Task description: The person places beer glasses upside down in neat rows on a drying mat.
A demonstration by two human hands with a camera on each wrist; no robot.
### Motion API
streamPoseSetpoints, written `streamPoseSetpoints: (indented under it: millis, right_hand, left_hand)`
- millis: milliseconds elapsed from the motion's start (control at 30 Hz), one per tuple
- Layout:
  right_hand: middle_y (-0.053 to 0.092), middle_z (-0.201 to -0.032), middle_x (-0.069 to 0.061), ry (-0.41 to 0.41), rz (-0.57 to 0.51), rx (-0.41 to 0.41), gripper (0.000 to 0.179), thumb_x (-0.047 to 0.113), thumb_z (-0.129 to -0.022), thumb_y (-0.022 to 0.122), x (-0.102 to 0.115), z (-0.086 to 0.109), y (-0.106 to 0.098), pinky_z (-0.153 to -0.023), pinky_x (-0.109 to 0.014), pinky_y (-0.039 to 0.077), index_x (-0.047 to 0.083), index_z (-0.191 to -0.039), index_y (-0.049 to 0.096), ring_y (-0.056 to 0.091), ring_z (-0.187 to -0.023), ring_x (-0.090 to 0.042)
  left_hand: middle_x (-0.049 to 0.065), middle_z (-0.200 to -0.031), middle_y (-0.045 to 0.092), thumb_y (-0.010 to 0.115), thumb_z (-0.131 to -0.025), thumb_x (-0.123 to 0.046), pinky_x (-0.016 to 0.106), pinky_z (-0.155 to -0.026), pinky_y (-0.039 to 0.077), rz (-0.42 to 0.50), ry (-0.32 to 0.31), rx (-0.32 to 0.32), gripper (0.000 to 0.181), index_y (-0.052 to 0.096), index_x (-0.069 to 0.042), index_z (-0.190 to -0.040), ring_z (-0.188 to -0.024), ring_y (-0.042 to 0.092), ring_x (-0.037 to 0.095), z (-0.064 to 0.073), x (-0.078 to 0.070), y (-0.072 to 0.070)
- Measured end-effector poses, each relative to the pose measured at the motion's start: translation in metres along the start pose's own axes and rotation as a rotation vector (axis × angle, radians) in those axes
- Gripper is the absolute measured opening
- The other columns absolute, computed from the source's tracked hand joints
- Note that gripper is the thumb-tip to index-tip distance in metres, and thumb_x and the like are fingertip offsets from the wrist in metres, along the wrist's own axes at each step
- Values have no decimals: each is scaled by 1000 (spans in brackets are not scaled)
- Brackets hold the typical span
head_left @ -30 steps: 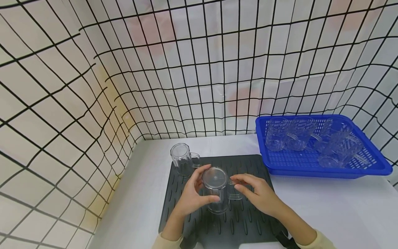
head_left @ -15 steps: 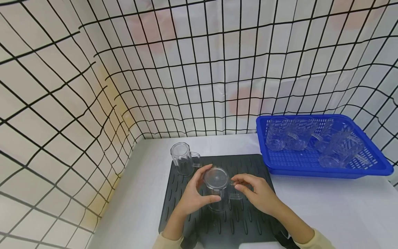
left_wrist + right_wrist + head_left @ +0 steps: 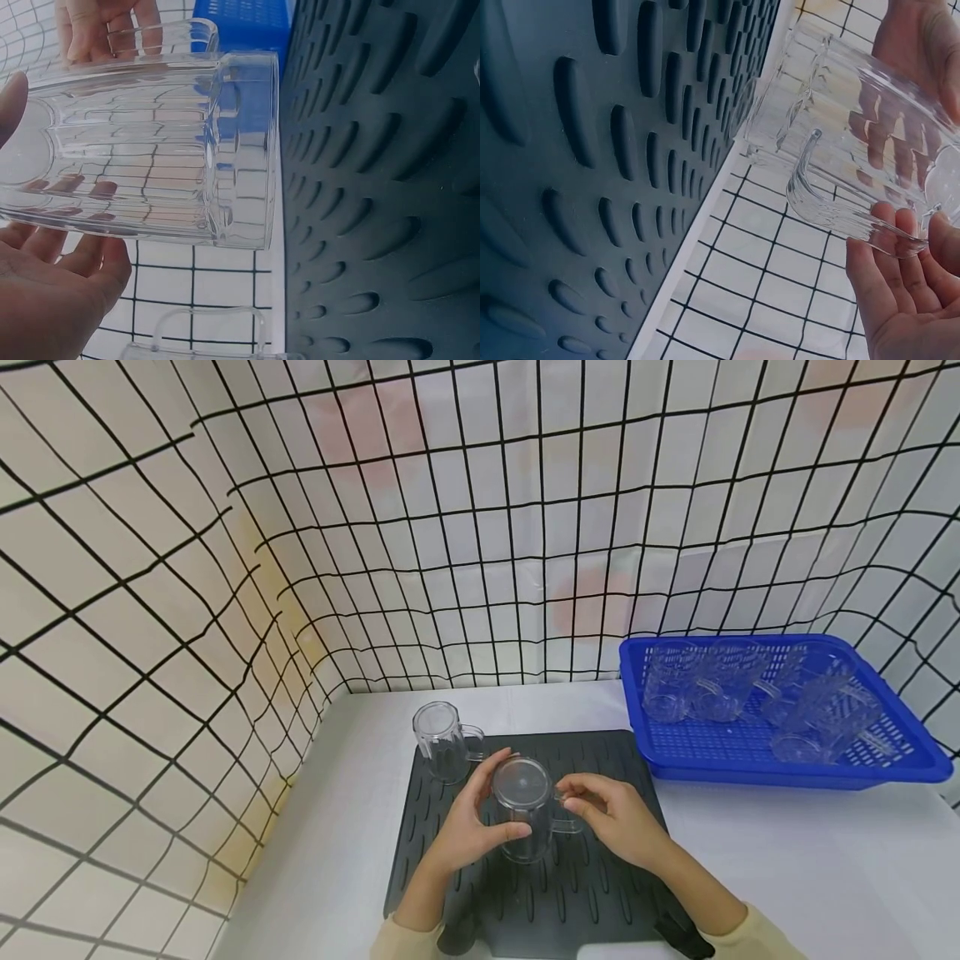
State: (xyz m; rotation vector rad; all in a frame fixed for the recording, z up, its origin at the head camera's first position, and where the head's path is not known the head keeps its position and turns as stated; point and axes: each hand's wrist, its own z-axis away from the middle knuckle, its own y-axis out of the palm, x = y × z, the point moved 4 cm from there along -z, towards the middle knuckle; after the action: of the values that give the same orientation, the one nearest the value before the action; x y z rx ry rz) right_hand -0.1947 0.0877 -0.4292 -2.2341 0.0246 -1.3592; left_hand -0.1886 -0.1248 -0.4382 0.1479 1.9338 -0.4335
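Note:
A clear glass mug (image 3: 523, 822) is held upside down above the dark ridged drying mat (image 3: 600, 893), its base up and its rim close over the mat. My left hand (image 3: 468, 827) grips the mug's side, thumb toward me and fingers round the far side. With the fingertips and thumb, my right hand (image 3: 618, 820) pinches the handle near the base; the handle (image 3: 832, 214) points right in the head view. A second clear mug (image 3: 442, 745) stands upside down at the mat's back left corner, its handle also pointing right.
A blue plastic basket (image 3: 795, 774) with several clear mugs (image 3: 720, 689) sits at the back right on the white tabletop (image 3: 322, 827). Black wire grid (image 3: 487, 535) rises behind the table and along the left and right sides.
Both hands keep their hold on the mug, which has shifted only very slightly away from me. The other mug and the basket stay where they were.

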Motion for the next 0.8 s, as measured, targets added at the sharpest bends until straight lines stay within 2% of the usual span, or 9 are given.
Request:
streamPoseSetpoints:
  millis: [133, 300, 533, 667, 800]
  right_hand:
    - [69, -97, -8, 9, -19, 2, 17, 4, -95, 61, -2, -2, 0, -77, -27, 57, 0, -111, 66, 67, -88, -17]
    - [68, -94, -2, -3, -3, -20, 17, 4, -95, 62, -5, -7, 1, -73, -28, 56, -1, -110, 66, 66, -85, -18]
    - [68, -96, -2, 29, 12, -69, 19, 6, -94, 63, -14, -21, 4, -78, -31, 56, -1, -111, 66, 66, -87, -15]
    - [69, -97, -5, 56, 12, -83, 20, 8, -94, 64, -21, -30, 7, -81, -37, 56, -1, -112, 67, 67, -89, -19]
    - [69, -97, -5, 75, 48, -106, 19, 7, -93, 65, -27, -41, 10, -81, -41, 56, 0, -111, 67, 67, -89, -22]
  left_hand:
    - [5, -149, 43, 81, -78, -5, 55, -111, 28, -13, -4, -12, 92, 29, -13, -153, -136, 40, 22, -1, 3, -1]
    - [12, -149, 41, 80, -77, 3, 57, -110, 28, -55, -22, -75, 95, 25, -8, -154, -137, 39, 27, -4, 5, -3]
    - [21, -145, 44, 76, -80, 3, 50, -110, 33, -100, -63, -148, 80, 33, 5, -147, -132, 45, 33, -11, -19, -6]
    - [22, -146, 42, 74, -82, 5, 49, -111, 32, -92, -62, -184, 77, 33, 6, -147, -133, 43, 35, -16, -14, -10]
    - [18, -148, 42, 74, -83, 4, 48, -111, 32, -81, -63, -252, 75, 35, 1, -147, -136, 40, 31, -22, 5, -13]
